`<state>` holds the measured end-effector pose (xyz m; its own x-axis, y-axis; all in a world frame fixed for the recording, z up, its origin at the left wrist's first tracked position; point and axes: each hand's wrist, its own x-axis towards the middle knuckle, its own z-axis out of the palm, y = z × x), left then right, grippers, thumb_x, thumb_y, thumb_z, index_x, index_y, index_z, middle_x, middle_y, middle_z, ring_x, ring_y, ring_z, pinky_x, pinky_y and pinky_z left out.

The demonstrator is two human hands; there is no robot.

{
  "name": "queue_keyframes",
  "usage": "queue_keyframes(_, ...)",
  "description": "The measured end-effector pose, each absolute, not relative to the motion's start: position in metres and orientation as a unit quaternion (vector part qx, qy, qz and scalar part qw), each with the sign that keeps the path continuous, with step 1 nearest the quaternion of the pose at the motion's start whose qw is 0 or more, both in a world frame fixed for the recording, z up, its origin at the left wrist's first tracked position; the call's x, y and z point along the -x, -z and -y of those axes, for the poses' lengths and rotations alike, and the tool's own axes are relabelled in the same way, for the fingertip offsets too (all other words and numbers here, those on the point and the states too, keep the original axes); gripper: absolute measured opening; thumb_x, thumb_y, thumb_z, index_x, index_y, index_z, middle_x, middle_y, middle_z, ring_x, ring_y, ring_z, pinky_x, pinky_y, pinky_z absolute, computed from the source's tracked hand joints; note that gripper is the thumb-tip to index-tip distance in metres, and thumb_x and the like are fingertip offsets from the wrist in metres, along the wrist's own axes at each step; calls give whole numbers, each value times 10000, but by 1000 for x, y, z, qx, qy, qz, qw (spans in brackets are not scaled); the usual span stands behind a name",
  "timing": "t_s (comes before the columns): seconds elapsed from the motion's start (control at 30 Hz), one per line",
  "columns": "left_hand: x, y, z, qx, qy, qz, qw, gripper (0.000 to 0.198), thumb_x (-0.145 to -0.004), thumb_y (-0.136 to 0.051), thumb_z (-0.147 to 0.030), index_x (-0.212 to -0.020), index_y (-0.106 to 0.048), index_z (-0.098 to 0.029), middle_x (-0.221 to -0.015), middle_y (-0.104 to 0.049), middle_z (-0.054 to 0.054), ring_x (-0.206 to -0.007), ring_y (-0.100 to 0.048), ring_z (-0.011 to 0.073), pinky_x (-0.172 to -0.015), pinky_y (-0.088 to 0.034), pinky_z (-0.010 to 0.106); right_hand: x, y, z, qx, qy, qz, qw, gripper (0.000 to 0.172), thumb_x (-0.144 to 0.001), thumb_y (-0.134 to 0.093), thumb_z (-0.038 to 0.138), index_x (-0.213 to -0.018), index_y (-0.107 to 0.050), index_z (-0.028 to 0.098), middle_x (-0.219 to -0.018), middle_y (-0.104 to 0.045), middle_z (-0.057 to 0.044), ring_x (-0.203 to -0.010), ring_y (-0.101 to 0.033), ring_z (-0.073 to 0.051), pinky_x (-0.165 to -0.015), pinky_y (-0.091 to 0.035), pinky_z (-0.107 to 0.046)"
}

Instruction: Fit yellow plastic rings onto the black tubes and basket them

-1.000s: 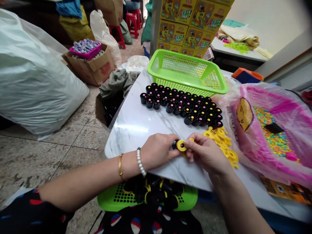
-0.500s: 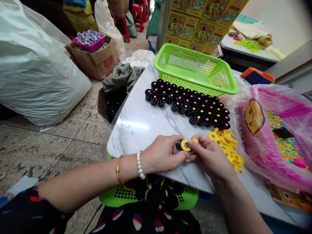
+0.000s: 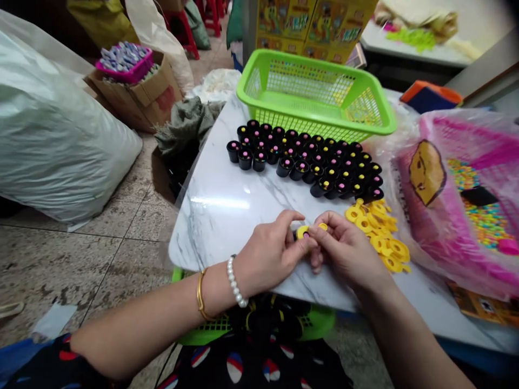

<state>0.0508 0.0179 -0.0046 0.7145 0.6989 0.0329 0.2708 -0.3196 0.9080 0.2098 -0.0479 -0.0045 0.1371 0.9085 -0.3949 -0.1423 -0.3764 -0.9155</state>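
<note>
A small black cup with a yellow ring-shaped lid (image 3: 302, 232) on its top is between my hands, above the table's front part. My left hand (image 3: 270, 251) is closed around the cup, its thumb against the lid's edge and its index finger raised. The cup itself is mostly hidden by my fingers. With thumb and fingers, my right hand (image 3: 344, 243) pinches the lid's small round tab (image 3: 323, 227). A pink spot shows in the lid's opening. Just right of that hand lies a heap of loose yellow lids (image 3: 379, 232).
Rows of black cups (image 3: 304, 154) with pink or yellow pieces stand before a green basket (image 3: 316, 119). At the right is a plastic-lined pink basket (image 3: 430, 127) of colourful bits. Another green basket (image 3: 320, 324) sits below the table edge (image 3: 194, 265). A big white sack (image 3: 60, 124) stands left.
My left index finger has lifted off the lid, and my left thumb has moved onto its edge. The cup is turned more out of sight. The whole view has shifted slightly.
</note>
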Motion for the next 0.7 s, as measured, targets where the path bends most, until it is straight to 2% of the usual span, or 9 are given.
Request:
queue_keyframes(0.1, -47, 11, -14, -810, -268, -279, 440, 299, -888, -642, -296, -1151, -579, -168, -740, -670, -18, -569, -580, 92, -595, -461, 200, -209, 9, 54, 597, -547, 328, 487, 232, -868, -674, 396, -866, -551, 199, -500, -601, 59, -314, -456, -43, -333, -328, -126)
queue_keyframes(0.23, -45, 11, -13, -849, -239, -283, 378, 229, -903, -612, -283, -1103, -609, -173, -789, -688, -3, -599, -596, 113, -585, -456, 220, -219, 5, 61, 574, -556, 278, 533, 270, -867, -656, 425, -936, -680, 164, -727, -680, -39, -534, -605, -97, -423, -454, -168)
queue_keyframes(0.3, -45, 8, -13, -869, -200, -290, 347, 249, -927, -564, -335, -1099, -607, -161, -779, -687, 10, -610, -604, 135, -567, -451, 238, -227, -1, 59, 566, -568, 250, 542, 299, -837, -683, 437, -929, -714, 154, -770, -678, -57, -601, -629, -121, -436, -477, -182)
queue_keyframes(0.4, -45, 4, -13, -882, -168, -304, 320, 291, -931, -536, -402, -1087, -611, -168, -721, -670, 5, -585, -594, 148, -547, -436, 251, -238, -8, 46, 578, -594, 270, 490, 255, -759, -770, 390, -851, -704, 162, -611, -621, -2, -460, -536, -81, -367, -398, -159)
queue_keyframes(0.47, -44, 2, -14, -880, -161, -308, 325, 269, -924, -542, -396, -1066, -621, -183, -696, -657, -5, -561, -575, 139, -541, -421, 247, -244, -11, 35, 572, -636, 290, 429, 248, -728, -795, 373, -769, -659, 170, -495, -556, 41, -375, -448, -57, -332, -326, -144)
queue_keyframes(0.5, -44, 2, -14, -877, -159, -308, 332, 255, -921, -546, -388, -1059, -625, -188, -690, -653, -8, -551, -565, 133, -539, -414, 243, -247, -11, 30, 560, -660, 298, 403, 263, -725, -793, 388, -755, -647, 172, -477, -550, 42, -367, -447, -61, -331, -326, -147)
queue_keyframes(0.57, -43, 2, -15, -871, -161, -309, 347, 244, -920, -548, -375, -1069, -628, -199, -686, -649, -14, -544, -552, 125, -539, -403, 237, -255, -11, 25, 533, -696, 313, 366, 306, -743, -760, 450, -809, -666, 166, -549, -626, -6, -445, -559, -111, -379, -421, -185)
queue_keyframes(0.63, -43, 2, -15, -866, -162, -306, 361, 241, -920, -550, -366, -1082, -629, -206, -692, -653, -18, -548, -552, 121, -546, -403, 234, -261, -11, 23, 519, -710, 322, 350, 358, -773, -723, 477, -926, -686, 155, -684, -700, -65, -596, -668, -175, -488, -528, -253)
queue_keyframes(0.7, -42, 1, -15, -862, -160, -305, 372, 243, -919, -554, -357, -1091, -626, -202, -699, -660, -20, -553, -558, 120, -546, -403, 232, -263, -10, 22, 522, -717, 322, 332, 337, -787, -721, 442, -970, -666, 165, -689, -704, -56, -596, -683, -181, -516, -548, -271)
